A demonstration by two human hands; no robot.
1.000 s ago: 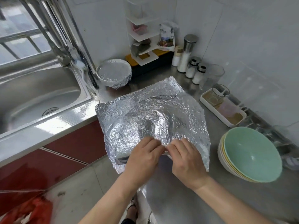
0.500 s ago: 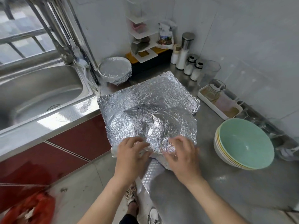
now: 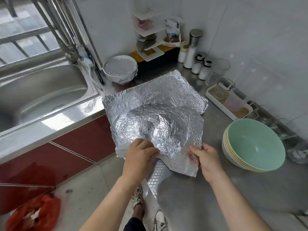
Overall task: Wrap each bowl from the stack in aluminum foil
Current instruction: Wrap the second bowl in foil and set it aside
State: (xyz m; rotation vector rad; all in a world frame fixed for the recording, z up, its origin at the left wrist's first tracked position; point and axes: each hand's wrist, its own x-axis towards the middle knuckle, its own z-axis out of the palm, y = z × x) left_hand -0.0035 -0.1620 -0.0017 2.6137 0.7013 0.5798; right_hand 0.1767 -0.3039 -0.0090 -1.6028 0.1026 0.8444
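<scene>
Lying on the counter (image 3: 216, 197) straight beyond both hands, the foil (image 3: 158, 100) is spread as 1 crumpled sheet. A round hump (image 3: 160, 125) at its middle is judged to be the bowl under it; the bowl itself is hidden.

The near edge is held at 2 places. A fold at the hump's near foot is gripped by the left hand (image 3: 140, 157), its fingers curled down and inward. The near right corner is pinched by the right hand (image 3: 208, 161), thumb on top and fingers bent beneath.

The hump is found between the 2 hands and farther off, a little nearer the left one. The sheet is roughly square, so no clear long axis can be given. Its edges are set askew to the counter's front, and its left side is seen to overhang that front.

The coming move is judged to be a tuck of the near edge around the hump, with both grips drawn toward it. The stack (image 3: 255, 145) is set just right of the right hand, and 1 wrapped bowl (image 3: 120, 70) well behind the sheet.
</scene>
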